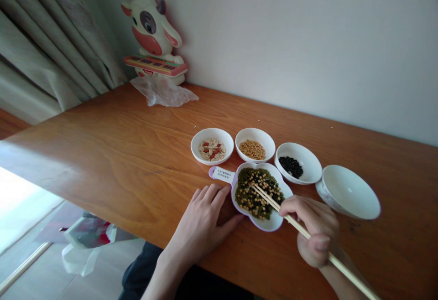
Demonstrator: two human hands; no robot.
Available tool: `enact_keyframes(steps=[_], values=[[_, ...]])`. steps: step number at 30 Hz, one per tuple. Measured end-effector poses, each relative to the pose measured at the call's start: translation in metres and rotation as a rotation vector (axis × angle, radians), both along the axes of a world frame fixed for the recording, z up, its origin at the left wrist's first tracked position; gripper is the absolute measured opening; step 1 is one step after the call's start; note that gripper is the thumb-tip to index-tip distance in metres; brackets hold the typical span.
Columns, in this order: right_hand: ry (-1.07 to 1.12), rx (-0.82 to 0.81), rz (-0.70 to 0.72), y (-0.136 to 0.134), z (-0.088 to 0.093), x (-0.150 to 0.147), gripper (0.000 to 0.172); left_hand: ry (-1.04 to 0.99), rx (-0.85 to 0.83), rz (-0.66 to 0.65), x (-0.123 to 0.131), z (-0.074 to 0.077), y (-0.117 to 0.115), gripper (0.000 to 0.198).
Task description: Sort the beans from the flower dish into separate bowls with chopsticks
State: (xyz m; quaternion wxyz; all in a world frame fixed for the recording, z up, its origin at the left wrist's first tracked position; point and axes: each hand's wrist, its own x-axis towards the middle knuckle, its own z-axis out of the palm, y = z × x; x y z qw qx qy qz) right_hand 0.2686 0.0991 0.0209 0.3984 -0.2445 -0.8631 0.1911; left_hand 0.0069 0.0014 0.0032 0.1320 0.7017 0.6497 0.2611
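Note:
My right hand [313, 227] grips a pair of pale chopsticks [296, 225]. Their tips reach into a white, flower-shaped dish with a lilac rim [273, 222]. Mixed beans [258, 193], green, black and yellow, fill much of this dish. On its left, my left hand [201, 220] lies on the table with fingers stretched and thumb apart, at the dish's rim. A label with print covers the dish's short handle [224, 174]. Whether the chopstick tips pinch a bean is too small to tell.
Behind the dish stand white bowls: one with pale and reddish seeds [212, 149], one with yellow beans [252, 149], one with black beans [290, 167], and an empty bowl [349, 193] at right. A cow toy keyboard [153, 40] and plastic bag [164, 91] sit by the wall.

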Motion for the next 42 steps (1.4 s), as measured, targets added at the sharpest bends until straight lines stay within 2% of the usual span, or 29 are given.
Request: enact_keyframes(steps=[27, 32, 37, 42], values=[[0.029, 0.024, -0.014, 0.003, -0.003, 0.0, 0.078, -0.001, 0.024, 0.005, 0.0, 0.001, 0.0, 0.052], [0.06, 0.062, -0.001, 0.002, 0.002, -0.002, 0.074, -0.002, 0.026, 0.006, 0.0, 0.001, 0.0, 0.053], [0.132, 0.164, 0.005, 0.002, 0.006, -0.001, 0.07, 0.0, 0.014, 0.005, 0.0, 0.0, 0.0, 0.052], [0.096, 0.346, 0.039, 0.009, -0.004, 0.01, 0.069, -0.005, 0.016, 0.006, 0.001, 0.001, 0.001, 0.05]])
